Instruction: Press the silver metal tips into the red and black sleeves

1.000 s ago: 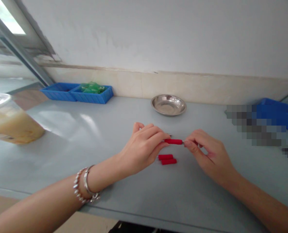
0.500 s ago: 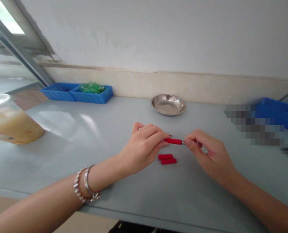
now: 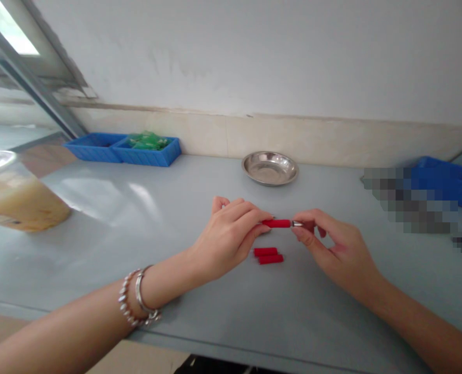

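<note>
In my left hand (image 3: 231,234), thumb and fingers are closed on a red pen barrel (image 3: 278,223), held level above the table. Its right end carries a pointed metal pen tip (image 3: 298,224). My right hand (image 3: 334,244) has thumb and forefinger around that tip, its other fingers curled in. Two short red tubes (image 3: 265,251) lie side by side on the grey table just below the held barrel. Behind my left fingertips a small metallic point peeks out, mostly hidden. The barrel's left end is covered by my left fingers.
A round steel dish (image 3: 270,169) stands near the wall. Two joined blue bins (image 3: 147,156) sit at the back left, one with green packets (image 3: 147,139). A clear tub (image 3: 24,202) is at far left. Another blue bin (image 3: 449,182) is at right, beside a blurred-out patch.
My right thumb and forefinger have shifted slightly along the metal tip, and more of it shows between them. The held barrel has risen a little; my left hand is almost unmoved.
</note>
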### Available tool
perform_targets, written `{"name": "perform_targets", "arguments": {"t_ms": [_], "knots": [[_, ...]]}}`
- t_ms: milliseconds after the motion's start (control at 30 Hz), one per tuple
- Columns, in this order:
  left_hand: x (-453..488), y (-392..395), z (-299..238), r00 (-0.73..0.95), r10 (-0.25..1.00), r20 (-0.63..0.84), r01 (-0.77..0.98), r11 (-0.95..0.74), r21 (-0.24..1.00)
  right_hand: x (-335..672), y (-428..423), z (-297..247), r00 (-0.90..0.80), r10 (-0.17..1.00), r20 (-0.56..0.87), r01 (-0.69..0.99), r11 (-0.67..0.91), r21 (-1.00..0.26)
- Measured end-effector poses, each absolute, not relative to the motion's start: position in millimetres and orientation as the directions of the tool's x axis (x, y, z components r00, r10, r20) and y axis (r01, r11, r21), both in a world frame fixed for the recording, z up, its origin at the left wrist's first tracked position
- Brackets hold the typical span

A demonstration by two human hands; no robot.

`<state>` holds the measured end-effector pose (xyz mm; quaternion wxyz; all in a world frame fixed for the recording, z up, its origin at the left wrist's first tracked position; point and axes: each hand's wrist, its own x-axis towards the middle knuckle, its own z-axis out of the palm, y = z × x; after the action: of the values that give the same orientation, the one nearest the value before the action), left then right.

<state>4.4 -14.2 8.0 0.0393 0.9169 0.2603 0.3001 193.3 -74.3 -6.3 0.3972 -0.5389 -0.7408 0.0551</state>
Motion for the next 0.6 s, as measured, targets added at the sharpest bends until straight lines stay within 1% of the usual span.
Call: {"name": "perform_targets", "arguments": {"t_ms": [133,200,267,333,400,500,600], "knots": [[4.0,-12.0,5.5,0.663,0.522,0.536,0.487,-0.845,0.221,193.6,-74.8,-4.4,-0.076,0.839,0.539,0.767,0.395,-0.507],[3.9,-10.5,4.3,0.661,0.555,0.504,0.525,-0.823,0.218,194.7,-74.3,-3.1,-0.058,0.855,0.515,0.780,0.361,-0.511],[4.3,-8.8,3.3,0.662,0.592,0.460,0.569,-0.796,0.205,197.0,-72.8,-3.3,-0.041,0.879,0.476,0.824,0.299,-0.481],[5.0,-7.3,2.6,0.667,0.625,0.407,0.607,-0.772,0.190,200.3,-70.3,-5.5,-0.037,0.902,0.429,0.896,0.220,-0.386],[5.9,-6.3,2.4,0.672,0.653,0.349,0.637,-0.750,0.177,203.6,-67.4,-9.0,-0.050,0.923,0.382,0.955,0.156,-0.253],[7.0,-5.7,2.6,0.686,0.677,0.265,0.663,-0.732,0.154,206.6,-63.9,-13.1,-0.081,0.952,0.294,0.991,0.109,-0.079],[7.6,-5.4,2.9,0.707,0.680,0.196,0.671,-0.732,0.121,207.0,-62.3,-13.2,-0.057,0.981,0.185,0.998,0.056,0.012]]}}
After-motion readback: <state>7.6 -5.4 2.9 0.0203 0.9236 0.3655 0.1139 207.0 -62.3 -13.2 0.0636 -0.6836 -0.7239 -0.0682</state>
